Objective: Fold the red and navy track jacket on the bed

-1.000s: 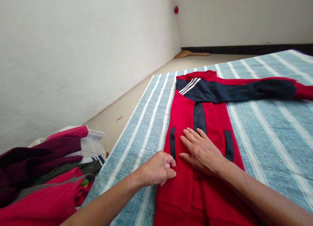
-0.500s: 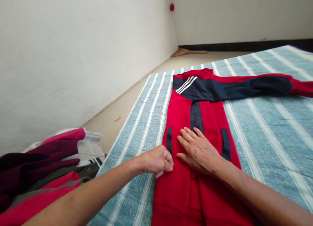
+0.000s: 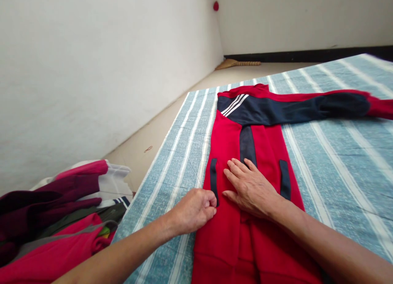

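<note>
A red and navy zip-style track jacket (image 3: pixel 225 140) with white shoulder stripes lies on a blue-and-white striped sheet (image 3: pixel 172 153). One navy sleeve stretches across its upper part to the right. My left hand (image 3: pixel 196 208) is closed at the jacket's left edge, its curled fingers on the fabric by the lower end of a navy pocket strip (image 3: pixel 213 179). What the fingertips pinch is mostly hidden. My right hand (image 3: pixel 247 185) rests flat on the jacket's middle, fingers stretched out, partly over the navy centre panel (image 3: pixel 247 143).
At the lower left lies a pile of clothes (image 3: pixel 73 194) in maroon, pink, white and dark green. A pale wall (image 3: pixel 92 63) rises on the left. Past the sheet's far edge, a broom (image 3: pixel 238 64) lies on the floor (image 3: pixel 135 153).
My left hand has shifted slightly down and turned, uncovering more of the left pocket strip. My right hand stays flat in the same place on the jacket.
</note>
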{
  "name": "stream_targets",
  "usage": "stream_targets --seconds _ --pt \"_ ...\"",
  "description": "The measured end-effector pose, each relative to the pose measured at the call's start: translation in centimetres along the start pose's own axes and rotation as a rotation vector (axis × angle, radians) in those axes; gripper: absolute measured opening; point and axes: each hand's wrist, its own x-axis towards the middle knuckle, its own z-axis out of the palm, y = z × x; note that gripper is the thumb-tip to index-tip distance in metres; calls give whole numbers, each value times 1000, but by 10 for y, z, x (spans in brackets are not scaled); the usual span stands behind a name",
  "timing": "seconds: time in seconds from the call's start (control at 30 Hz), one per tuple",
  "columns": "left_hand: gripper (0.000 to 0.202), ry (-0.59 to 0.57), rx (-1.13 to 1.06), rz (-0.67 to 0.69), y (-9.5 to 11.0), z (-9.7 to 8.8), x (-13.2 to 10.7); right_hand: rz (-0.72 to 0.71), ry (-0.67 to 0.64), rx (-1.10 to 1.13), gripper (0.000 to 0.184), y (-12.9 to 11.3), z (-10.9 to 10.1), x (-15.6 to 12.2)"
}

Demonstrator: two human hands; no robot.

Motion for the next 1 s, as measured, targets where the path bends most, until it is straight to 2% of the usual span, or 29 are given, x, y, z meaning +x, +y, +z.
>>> stream_targets --seconds 0.13,0.23,0.43,0.57,0.73,0.9,1.0 --pt "9 -120 -197 -68 -6 4 5 -1 -2 -1 47 0 1 0" --pt "7 -135 -204 -72 -6 3 8 0 -1 1 46 0 2 -1" --pt "14 8 143 84 -1 3 4 0 -11 3 47 1 1 0" --pt "10 111 249 130 -3 8 -1 -3 -9 6 47 1 1 0" --pt "8 155 131 97 -13 11 -6 -3 3 3 46 1 1 -1" --pt "9 320 21 86 -23 12 -9 -3 -11 2 46 1 2 -1" --pt "6 333 22 101 -25 14 -8 -6 -10 -2 46 1 4 -2"
